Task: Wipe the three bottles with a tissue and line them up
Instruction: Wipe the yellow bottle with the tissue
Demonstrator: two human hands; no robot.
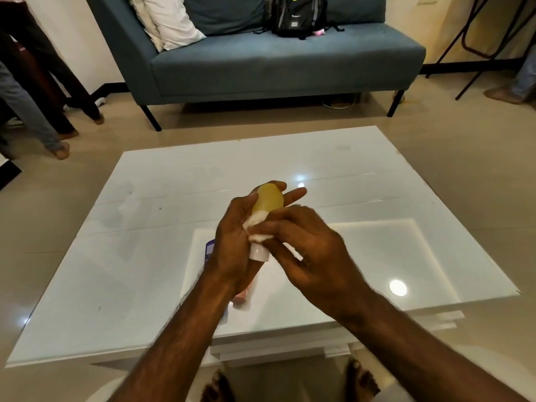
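Note:
My left hand (232, 250) holds a yellow bottle (268, 200) above the white table (145, 227), bottom pointing away and white cap (259, 253) toward me. My right hand (313, 256) presses a white tissue (256, 224) against the bottle's neck. Under my left hand lie two more bottles, mostly hidden: a purple one (209, 252) and a pink one (242, 297).
A blue sofa (275, 62) with pillows and a black backpack (298, 15) stands beyond the table. Other people's legs show at far left (37, 123) and far right (519, 85). My bare feet (362, 381) are below the table's near edge.

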